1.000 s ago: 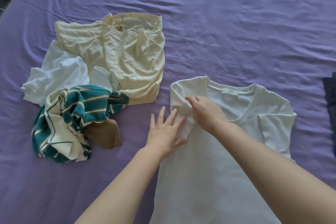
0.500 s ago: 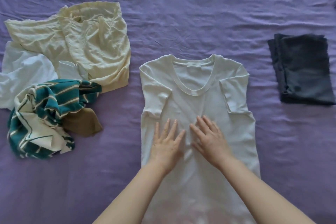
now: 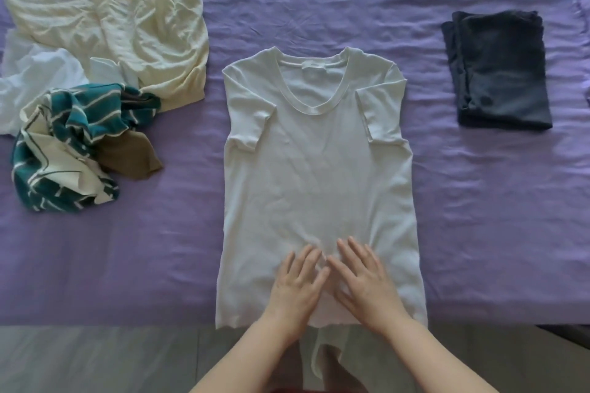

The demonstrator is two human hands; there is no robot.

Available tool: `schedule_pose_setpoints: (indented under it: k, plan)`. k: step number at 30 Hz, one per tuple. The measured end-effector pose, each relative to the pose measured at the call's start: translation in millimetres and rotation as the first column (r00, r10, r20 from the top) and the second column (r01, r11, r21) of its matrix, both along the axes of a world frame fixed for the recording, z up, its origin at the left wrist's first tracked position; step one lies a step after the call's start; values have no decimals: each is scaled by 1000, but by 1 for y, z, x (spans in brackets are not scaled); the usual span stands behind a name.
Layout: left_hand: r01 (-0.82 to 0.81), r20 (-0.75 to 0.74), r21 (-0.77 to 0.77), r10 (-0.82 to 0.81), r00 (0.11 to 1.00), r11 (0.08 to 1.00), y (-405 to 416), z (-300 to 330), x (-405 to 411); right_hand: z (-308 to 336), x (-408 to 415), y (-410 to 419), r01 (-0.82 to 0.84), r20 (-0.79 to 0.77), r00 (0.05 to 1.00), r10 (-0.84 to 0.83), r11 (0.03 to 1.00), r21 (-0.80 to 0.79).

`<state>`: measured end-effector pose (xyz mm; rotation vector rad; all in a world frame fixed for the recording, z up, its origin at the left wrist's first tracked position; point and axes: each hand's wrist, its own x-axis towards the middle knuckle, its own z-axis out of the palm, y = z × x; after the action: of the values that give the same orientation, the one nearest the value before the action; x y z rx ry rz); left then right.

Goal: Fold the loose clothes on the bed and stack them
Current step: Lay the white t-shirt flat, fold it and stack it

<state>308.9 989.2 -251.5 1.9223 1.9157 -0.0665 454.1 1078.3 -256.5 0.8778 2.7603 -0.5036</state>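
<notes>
1. One garment looks finished: a dark navy folded piece of clothing [image 3: 498, 70] lies as a neat rectangle on the right of the purple bed sheet [image 3: 479, 233], well apart from everything else. Nothing is stacked on it yet.

2. The item in hand is a white short-sleeved T-shirt with a round neckline [image 3: 316, 175]. It lies face up in the middle of the bed, collar away from the person. Both sleeves are turned inward over the chest, and its hem reaches the near edge of the mattress, with a bit hanging over. I judge it to be partway through folding: sleeves tucked, body not yet folded.

3. A loose heap waits on the left: a crumpled cream-yellow garment [image 3: 127, 35] at the back, a rumpled white garment [image 3: 35, 80] beside it, a teal and cream striped garment [image 3: 70, 143] in front, and a small brown piece of cloth [image 3: 131, 156] touching the striped one. None is folded, so most of the task remains.

4. The left hand [image 3: 297, 287] lies flat, palm down, on the lower part of the T-shirt, fingers spread and gripping nothing.

5. The right hand [image 3: 367, 284] lies likewise just beside it, open and flat. The index fingertips nearly meet, and both forearms reach in from the bottom of the view, which reads as smoothing the cloth.
</notes>
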Motion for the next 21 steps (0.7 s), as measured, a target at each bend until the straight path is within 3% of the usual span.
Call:
schedule_pose_setpoints:
  k: [3,9,12,15,19,21]
  plan:
    - [10,1,1,-10,1000,1000,-20,1,11,-1,23,-19,-33,-7,999,33,999,-10]
    - [-3,-59,-287,-15,998,958,-42,-3,23,-13,45,-40,-22,-20,1000,21,997,-75]
    - [-11,-146,-217,-22,989,976,-42,-15,24,-21,45,-43,-12,-30,999,10,998,-57]
    - [-8,-129,-179,-15,992,984,-34,-8,20,-25,44,-44,13,-64,998,-16,999,-49]
    - [-28,40,77,25,999,997,-37,-9,13,-23,46,-44,40,-123,991,-47,998,-54]
    - [-64,125,78,54,991,995,-38,-11,9,-23,47,-42,44,-138,989,-56,996,-84]
